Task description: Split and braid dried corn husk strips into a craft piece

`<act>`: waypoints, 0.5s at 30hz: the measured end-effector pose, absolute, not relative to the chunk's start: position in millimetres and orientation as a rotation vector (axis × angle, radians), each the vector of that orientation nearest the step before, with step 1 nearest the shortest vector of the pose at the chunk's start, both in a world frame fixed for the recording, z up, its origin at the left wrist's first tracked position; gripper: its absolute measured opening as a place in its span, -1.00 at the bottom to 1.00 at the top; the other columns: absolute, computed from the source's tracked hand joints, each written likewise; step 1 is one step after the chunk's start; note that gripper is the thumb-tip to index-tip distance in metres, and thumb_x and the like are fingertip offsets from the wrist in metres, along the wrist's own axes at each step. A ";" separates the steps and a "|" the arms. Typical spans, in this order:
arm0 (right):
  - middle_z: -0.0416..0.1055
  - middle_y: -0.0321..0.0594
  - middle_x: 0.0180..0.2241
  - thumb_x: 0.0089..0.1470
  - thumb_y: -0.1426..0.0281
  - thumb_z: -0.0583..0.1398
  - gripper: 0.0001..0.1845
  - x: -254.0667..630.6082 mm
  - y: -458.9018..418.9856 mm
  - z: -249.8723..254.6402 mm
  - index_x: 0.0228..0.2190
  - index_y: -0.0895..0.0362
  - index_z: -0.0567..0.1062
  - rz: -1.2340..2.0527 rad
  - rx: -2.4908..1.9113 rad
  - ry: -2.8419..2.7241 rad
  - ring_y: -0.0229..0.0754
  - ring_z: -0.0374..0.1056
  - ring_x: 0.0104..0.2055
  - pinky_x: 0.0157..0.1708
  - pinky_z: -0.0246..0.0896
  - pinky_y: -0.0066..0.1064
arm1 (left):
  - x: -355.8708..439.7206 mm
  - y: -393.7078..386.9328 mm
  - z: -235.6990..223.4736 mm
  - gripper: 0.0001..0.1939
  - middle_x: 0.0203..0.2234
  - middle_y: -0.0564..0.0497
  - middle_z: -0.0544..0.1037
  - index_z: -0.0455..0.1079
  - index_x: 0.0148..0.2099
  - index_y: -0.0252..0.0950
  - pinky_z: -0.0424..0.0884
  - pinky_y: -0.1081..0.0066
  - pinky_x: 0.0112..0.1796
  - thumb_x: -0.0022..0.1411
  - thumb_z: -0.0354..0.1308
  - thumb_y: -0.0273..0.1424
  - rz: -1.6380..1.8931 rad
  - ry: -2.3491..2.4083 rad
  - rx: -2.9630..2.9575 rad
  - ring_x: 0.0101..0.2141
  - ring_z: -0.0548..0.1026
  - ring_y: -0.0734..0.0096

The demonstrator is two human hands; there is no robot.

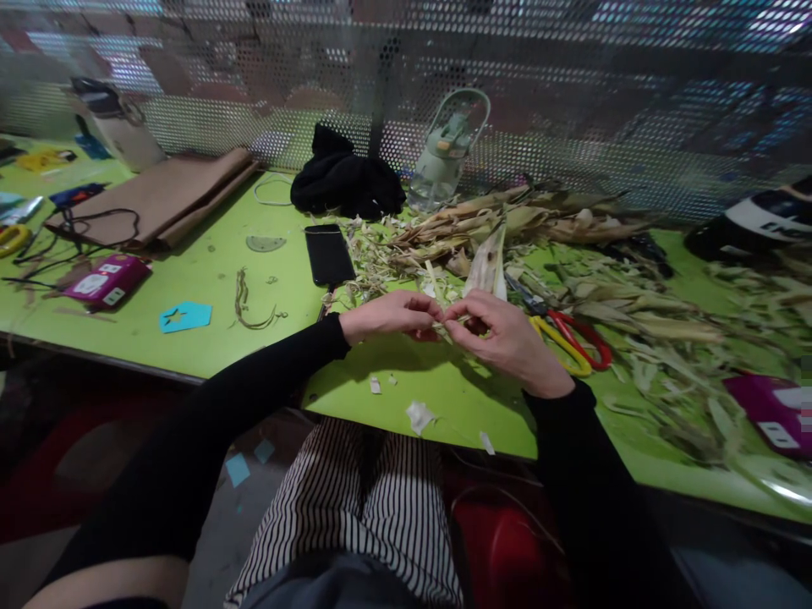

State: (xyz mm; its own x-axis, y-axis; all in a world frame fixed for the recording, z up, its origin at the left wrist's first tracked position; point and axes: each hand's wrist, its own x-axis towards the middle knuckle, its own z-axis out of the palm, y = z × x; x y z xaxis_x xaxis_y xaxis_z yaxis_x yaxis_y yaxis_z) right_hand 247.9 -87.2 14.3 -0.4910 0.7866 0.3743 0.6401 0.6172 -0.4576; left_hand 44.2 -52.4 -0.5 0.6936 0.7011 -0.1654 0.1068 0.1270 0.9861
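Note:
Both my hands meet above the green table (209, 279), near its front edge. My left hand (390, 315) pinches a thin strip of dried corn husk at its fingertips. My right hand (501, 338) grips the same husk piece (487, 264), whose pale broad end sticks up above the fingers. A pile of dried corn husks (507, 224) lies just behind my hands. Scissors with red and yellow handles (571, 342) rest right beside my right hand.
A black phone (328, 254) lies left of my hands, a black cloth (346, 182) and a pale green bottle (444, 152) behind it. Brown paper bags (158, 199), a magenta box (105, 281) and a blue star cutout (185, 316) sit at left. Perforated metal screen behind.

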 end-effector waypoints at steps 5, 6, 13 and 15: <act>0.35 -0.28 -0.46 0.15 0.36 0.17 -0.88 248.4 -87.1 14.2 -0.42 0.09 0.46 0.364 -1.148 -2.259 -0.27 0.19 -0.51 -0.49 0.09 -0.39 | 43.5 -48.9 -5.6 -0.89 -0.37 0.03 0.59 0.45 -0.16 -0.41 0.45 0.39 -0.16 0.27 0.14 -0.58 0.473 0.662 1.409 -0.42 0.47 0.63; 0.35 -0.28 -0.46 0.14 0.36 0.17 -0.89 248.6 -87.0 13.8 -0.42 0.09 0.46 0.362 -1.149 -2.257 -0.28 0.19 -0.51 -0.49 0.10 -0.38 | 43.6 -48.2 -6.7 -0.88 -0.37 0.03 0.59 0.45 -0.15 -0.41 0.45 0.37 -0.14 0.26 0.15 -0.58 0.467 0.663 1.395 -0.41 0.48 0.63; 0.34 -0.28 -0.46 0.12 0.40 0.17 -0.91 249.0 -86.6 11.7 -0.44 0.08 0.42 0.286 -1.147 -2.262 -0.26 0.20 -0.51 -0.48 0.10 -0.37 | 44.7 -46.0 -7.7 -0.89 -0.40 0.08 0.57 0.48 -0.18 -0.40 0.48 0.36 -0.11 0.20 0.25 -0.57 0.435 0.696 1.301 -0.39 0.50 0.64; 0.33 -0.28 -0.46 0.12 0.40 0.17 -0.91 248.6 -86.6 11.2 -0.44 0.08 0.40 0.257 -1.145 -2.263 -0.26 0.20 -0.51 -0.49 0.09 -0.37 | 44.5 -47.2 -5.9 -0.90 -0.41 0.09 0.57 0.48 -0.19 -0.40 0.48 0.36 -0.11 0.20 0.26 -0.56 0.433 0.697 1.288 -0.40 0.50 0.65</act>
